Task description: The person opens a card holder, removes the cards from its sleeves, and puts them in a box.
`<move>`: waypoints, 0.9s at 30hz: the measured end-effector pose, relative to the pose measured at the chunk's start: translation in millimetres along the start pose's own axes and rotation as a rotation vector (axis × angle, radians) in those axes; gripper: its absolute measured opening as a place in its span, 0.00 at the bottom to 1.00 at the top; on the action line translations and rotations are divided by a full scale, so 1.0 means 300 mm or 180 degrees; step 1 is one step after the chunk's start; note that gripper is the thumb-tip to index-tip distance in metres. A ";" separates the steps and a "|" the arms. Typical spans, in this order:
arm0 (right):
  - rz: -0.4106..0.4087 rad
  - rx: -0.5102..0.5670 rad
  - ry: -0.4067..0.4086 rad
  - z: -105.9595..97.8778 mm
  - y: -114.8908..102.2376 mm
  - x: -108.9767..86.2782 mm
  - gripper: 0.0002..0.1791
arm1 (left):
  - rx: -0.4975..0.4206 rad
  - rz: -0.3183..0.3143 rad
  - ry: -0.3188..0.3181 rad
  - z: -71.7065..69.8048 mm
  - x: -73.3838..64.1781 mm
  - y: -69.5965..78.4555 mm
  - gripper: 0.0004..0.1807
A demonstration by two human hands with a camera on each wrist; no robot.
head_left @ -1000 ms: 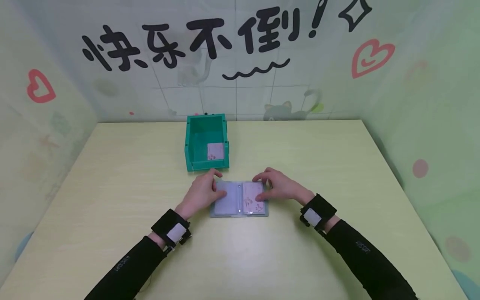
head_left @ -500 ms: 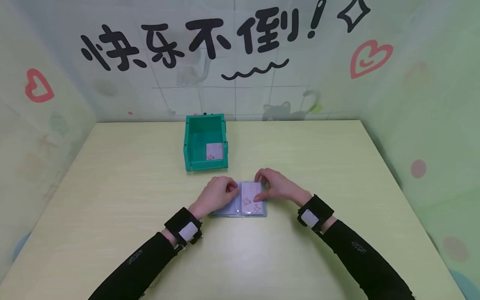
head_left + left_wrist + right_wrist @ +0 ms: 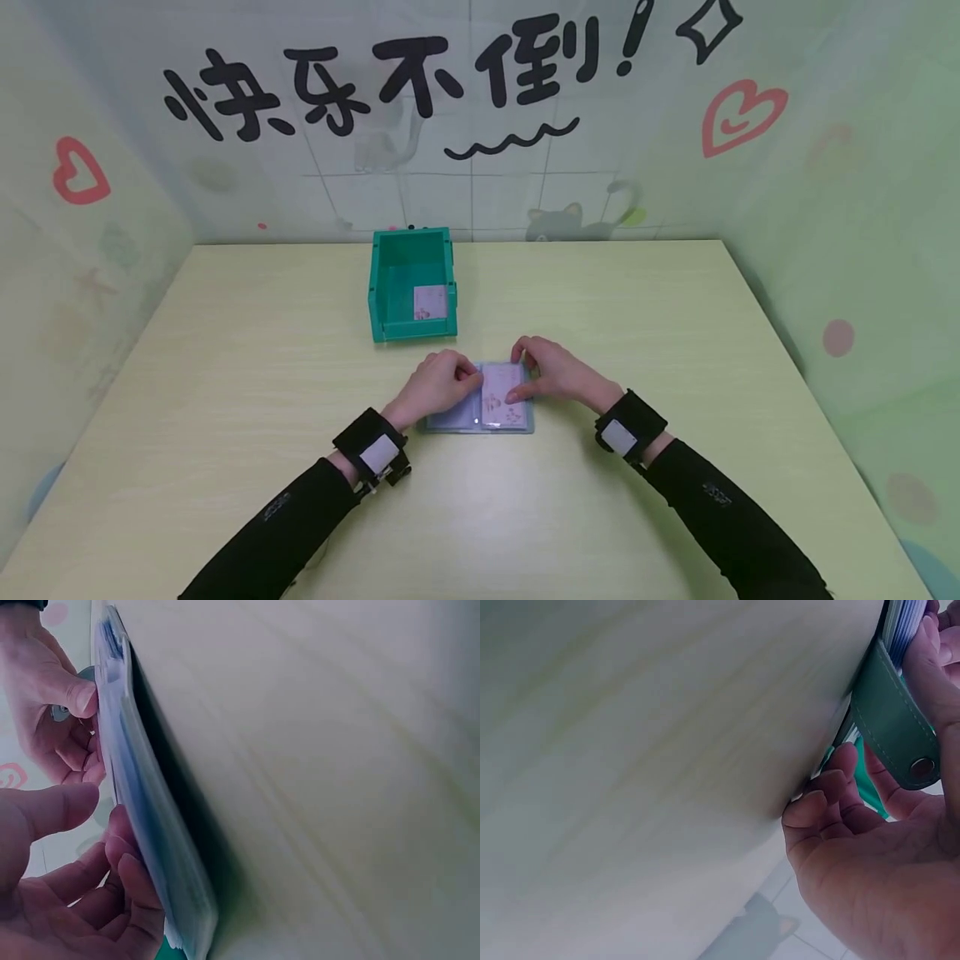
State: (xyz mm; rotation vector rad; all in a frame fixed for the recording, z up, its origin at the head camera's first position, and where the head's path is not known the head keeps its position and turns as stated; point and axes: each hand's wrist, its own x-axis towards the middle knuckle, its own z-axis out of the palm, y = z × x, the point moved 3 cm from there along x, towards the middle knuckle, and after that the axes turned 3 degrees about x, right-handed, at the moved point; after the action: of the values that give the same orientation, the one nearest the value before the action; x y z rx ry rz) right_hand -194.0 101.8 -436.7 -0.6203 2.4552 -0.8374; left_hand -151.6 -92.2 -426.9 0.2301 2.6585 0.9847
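Note:
A small card album (image 3: pixel 453 419) lies spread on the table. Its right page carries a pale pink patterned card (image 3: pixel 495 385) that appears to be inside a clear sleeve. My left hand (image 3: pixel 437 388) reaches over the left page, thumb and fingertips by the card's left edge. In the left wrist view its thumb stands slightly apart from the bent fingers, which touch the pages. My right hand (image 3: pixel 558 372) holds the album's right edge, thumb on the card's page and fingers at the outer side. The right wrist view shows the album's green snap strap (image 3: pixel 894 720) by that hand.
Behind the album stands a teal open-topped box (image 3: pixel 415 330), with a pink card (image 3: pixel 430 303) visible inside. The pale wood table (image 3: pixel 225 367) meets a printed backdrop (image 3: pixel 480 200) at the back and sides.
My left hand has moved right from the album's upper left corner to the middle, its thumb and fingers drawing closer together. My right hand stays almost in place on the right edge.

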 end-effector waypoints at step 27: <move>-0.0028 -0.0096 -0.0013 -0.002 -0.006 -0.002 0.30 | -0.0060 -0.0236 -0.0286 0.013 0.015 -0.009 0.15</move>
State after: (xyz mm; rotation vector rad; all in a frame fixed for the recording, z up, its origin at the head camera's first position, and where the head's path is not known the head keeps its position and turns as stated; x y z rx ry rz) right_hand -193.2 101.1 -434.9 -0.6433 2.4675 -0.8029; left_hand -154.8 -90.7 -432.5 0.1664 2.5562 0.9531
